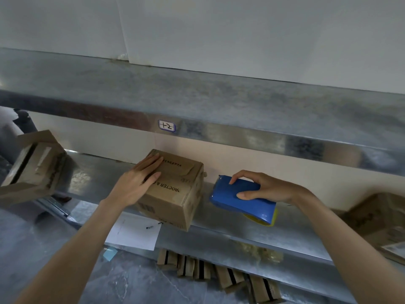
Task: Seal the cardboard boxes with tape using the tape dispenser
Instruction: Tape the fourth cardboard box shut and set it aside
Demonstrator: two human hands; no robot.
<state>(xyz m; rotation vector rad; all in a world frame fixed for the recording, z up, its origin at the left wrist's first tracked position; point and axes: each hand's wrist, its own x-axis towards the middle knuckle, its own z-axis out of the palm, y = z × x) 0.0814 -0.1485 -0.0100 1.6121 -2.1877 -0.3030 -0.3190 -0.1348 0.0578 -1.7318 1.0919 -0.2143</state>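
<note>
A small brown cardboard box (175,189) with black print sits on the metal shelf (219,229) in the middle of the head view. My left hand (138,181) lies flat on its top left part, fingers straight. To the right of the box, my right hand (263,189) grips a blue tape dispenser (241,200) from above, thumb on its near side and fingers over the top. A yellow edge shows under the dispenser's right end. The dispenser is apart from the box, close to its right side.
Another cardboard box (32,167) stands at the left and one more (377,218) at the far right. A white paper sheet (135,233) lies at the shelf's front edge. Several small boxes (219,273) sit below. An upper metal shelf (197,99) with a label overhangs.
</note>
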